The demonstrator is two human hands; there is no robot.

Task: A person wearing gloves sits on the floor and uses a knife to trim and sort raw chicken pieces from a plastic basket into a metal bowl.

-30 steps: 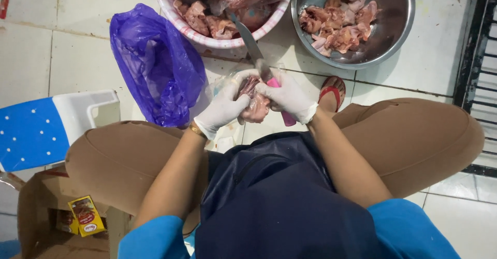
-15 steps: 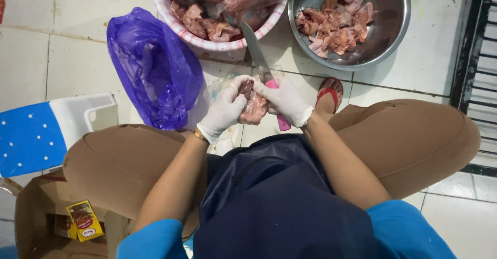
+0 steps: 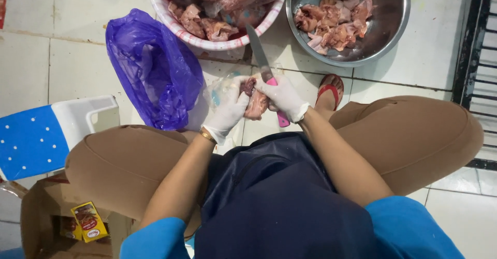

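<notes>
Two gloved hands at frame centre: left hand point(image 3: 228, 111) grips a raw meat piece point(image 3: 256, 102); right hand point(image 3: 282, 97) clasps a pink-handled knife point(image 3: 264, 65).

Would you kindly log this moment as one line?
left hand: holds meat | right hand: grips knife | blade toward basket | steel bowl beside

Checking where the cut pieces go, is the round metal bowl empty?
No, the round metal bowl at the top right holds a pile of pale pink raw meat pieces.
</notes>
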